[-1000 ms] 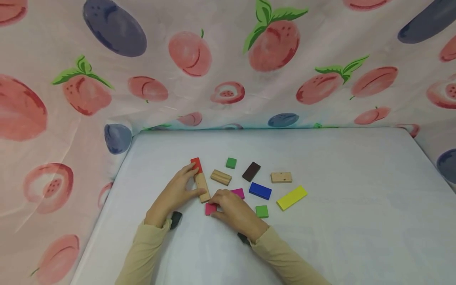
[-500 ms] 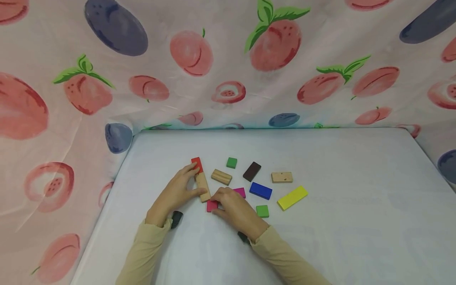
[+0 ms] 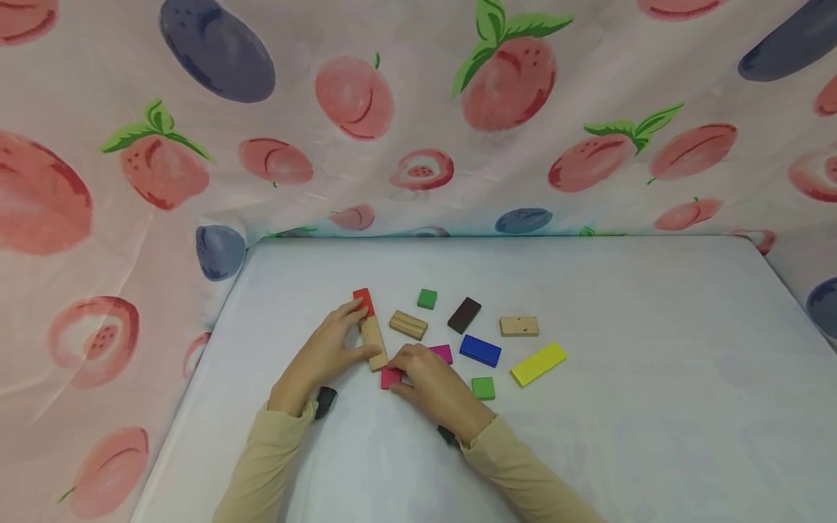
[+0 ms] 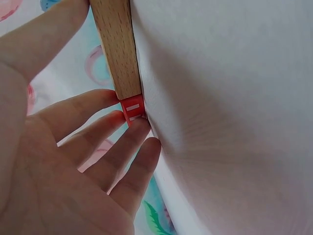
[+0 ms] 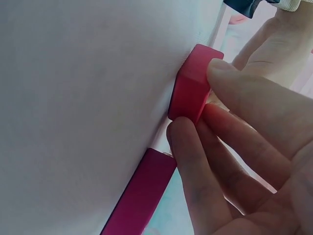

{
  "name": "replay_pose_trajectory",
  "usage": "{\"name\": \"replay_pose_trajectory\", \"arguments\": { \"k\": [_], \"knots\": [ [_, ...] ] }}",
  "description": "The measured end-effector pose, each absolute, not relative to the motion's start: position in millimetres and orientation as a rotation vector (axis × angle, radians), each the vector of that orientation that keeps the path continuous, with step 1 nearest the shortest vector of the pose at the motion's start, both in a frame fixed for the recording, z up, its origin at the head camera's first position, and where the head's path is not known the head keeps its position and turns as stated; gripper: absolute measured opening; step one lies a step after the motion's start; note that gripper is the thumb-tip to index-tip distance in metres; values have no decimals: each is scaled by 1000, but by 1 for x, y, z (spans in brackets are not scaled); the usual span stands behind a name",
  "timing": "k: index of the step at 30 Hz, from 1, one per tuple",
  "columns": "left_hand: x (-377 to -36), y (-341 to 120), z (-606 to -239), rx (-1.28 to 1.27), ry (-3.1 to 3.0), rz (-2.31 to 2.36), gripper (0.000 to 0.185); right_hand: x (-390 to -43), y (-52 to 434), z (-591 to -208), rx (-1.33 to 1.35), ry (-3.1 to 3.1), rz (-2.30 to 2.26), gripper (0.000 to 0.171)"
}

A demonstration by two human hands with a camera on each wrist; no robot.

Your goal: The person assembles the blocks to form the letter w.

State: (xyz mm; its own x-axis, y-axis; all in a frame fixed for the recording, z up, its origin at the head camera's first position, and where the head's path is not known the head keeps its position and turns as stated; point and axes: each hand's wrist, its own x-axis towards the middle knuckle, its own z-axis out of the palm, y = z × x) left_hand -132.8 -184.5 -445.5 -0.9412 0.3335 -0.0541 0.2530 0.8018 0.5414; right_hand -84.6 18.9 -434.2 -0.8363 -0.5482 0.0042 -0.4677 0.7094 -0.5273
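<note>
My left hand (image 3: 320, 352) lies against a row of two blocks. Its fairly straight fingertips touch a red block (image 3: 363, 298) at the far end, and its thumb touches the plain wooden block (image 3: 373, 341). In the left wrist view, the wooden block (image 4: 117, 46) meets the red block (image 4: 133, 107) end to end. My right hand (image 3: 437, 385) pinches a small pinkish-red block (image 5: 193, 83) between thumb and fingers, at the near end of the wooden block. A magenta block (image 3: 442, 354), partly hidden behind the right hand, lies just beyond it.
Loose blocks lie on the white table (image 3: 621, 436): a grooved wooden one (image 3: 408, 325), dark brown (image 3: 464, 315), blue (image 3: 480, 351), yellow (image 3: 539, 364), two green (image 3: 483, 388), and a speckled wooden one (image 3: 519, 326). A fruit-print cloth (image 3: 458, 196) hangs behind.
My right hand has moved the pinkish-red block slightly away from me, up against the wooden block's near end. The left hand stays on the row; the whole view shifts slightly.
</note>
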Motion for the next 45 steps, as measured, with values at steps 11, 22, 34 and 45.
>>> {"name": "replay_pose_trajectory", "arguments": {
  "k": [11, 22, 34, 45],
  "knots": [
    [-133, -184, -445, 462, 2840, 815, 80, -84, 19, -435, -869, 2790, -768, 27],
    [-133, -183, -441, 493, 2858, 804, 77, -83, 19, -433, -874, 2795, -756, 32],
    [-113, -180, -416, 618, 2926, 893, 43, -83, 35, -422, -762, 2833, -782, 40],
    [-92, -177, -426, 798, 2958, 846, 33, -83, 52, -417, -725, 2945, -696, 33]
  ]
}}
